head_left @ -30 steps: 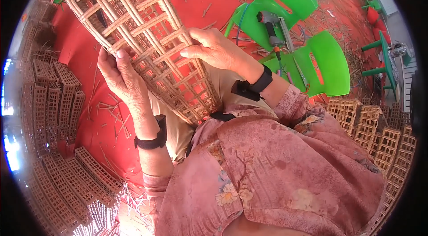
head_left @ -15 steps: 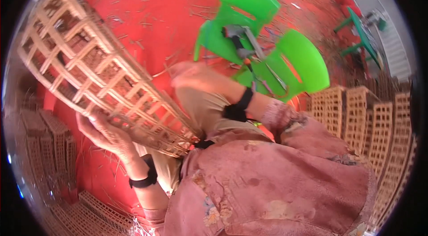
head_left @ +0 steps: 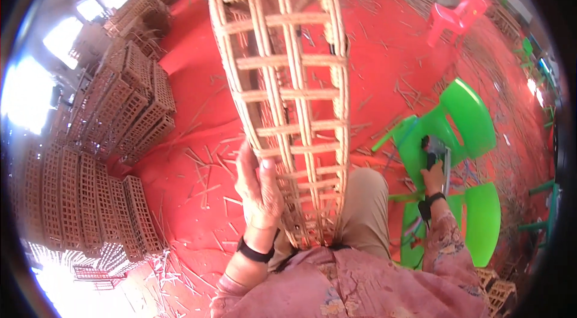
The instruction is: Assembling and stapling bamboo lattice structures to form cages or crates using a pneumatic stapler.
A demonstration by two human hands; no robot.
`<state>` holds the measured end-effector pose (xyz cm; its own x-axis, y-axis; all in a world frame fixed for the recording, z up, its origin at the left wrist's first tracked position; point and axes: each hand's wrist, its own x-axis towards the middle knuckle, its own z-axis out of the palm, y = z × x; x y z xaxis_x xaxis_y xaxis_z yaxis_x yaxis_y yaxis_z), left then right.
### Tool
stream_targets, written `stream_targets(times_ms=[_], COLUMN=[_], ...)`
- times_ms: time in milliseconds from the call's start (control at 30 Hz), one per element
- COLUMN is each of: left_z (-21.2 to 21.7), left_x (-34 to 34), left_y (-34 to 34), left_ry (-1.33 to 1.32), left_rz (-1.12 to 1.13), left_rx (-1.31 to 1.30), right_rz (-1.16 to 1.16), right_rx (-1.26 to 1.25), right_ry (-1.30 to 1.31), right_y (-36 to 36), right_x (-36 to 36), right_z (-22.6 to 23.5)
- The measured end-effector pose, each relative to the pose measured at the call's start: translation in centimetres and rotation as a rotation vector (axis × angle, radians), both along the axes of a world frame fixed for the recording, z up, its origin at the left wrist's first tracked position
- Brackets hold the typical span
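A long woven lattice basket of pale cane strips stands between my knees, its narrow lower end against my lap and its wide end tilted away from me. My left hand is closed on its left edge, thumb on the near side. Off to the right, my right hand reaches down to a green plastic chair. There its fingers close around the dark handle of a nail gun with a long silvery magazine. Part of that grip is hidden by the hand itself.
A second green chair stands nearer me, with hand tools beside it. Stacks of lattice baskets line the left side. Cane scraps litter the red floor. A pink chair stands farther back.
The basket has swung from the left to upright before me, with my left hand still on it. My right hand has gone from over my knee to the nail gun. The view has turned left.
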<state>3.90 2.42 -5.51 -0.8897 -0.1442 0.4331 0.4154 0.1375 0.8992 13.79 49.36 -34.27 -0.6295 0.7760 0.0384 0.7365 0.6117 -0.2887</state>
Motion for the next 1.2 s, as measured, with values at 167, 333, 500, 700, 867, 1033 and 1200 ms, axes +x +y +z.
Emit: stream_targets(times_ms=[167,333,500,700,867,1033,1200], left_z=[-0.2,-0.9,-1.5,-1.4,-1.4,-0.9,-1.7], left_x=[0.1,-0.6,-1.1,-1.8,-1.8,-2.4,-2.7], left_y=[0.4,0.3,-1.4,0.5,0.4,0.5,1.2], left_ry=[-0.003,0.057,0.057,0.104,0.095,0.147,0.147], left_rz=[-0.083,-0.101,0.006,-0.049,-0.040,-0.025,0.036], left_rx=[0.069,0.068,-0.161,-0.056,-0.099,-0.117,-0.245], right_rz=[0.032,0.108,0.093,0.210,0.590,0.607,0.755], right_rx=[-0.037,0.015,-0.529,-0.852,-1.072,-1.090,-1.209], right_ry=[0.102,0.184,0.432,0.864,0.998,0.851,0.814], right_y=[3.7,6.2,-1.0,-12.8,-21.7,-29.2,-32.9], right_x=[-0.4,-0.6,-1.2,3.5,5.7,4.5,2.5], right_z=[-4.2,-4.6,9.4,27.6,37.1,39.2,38.5])
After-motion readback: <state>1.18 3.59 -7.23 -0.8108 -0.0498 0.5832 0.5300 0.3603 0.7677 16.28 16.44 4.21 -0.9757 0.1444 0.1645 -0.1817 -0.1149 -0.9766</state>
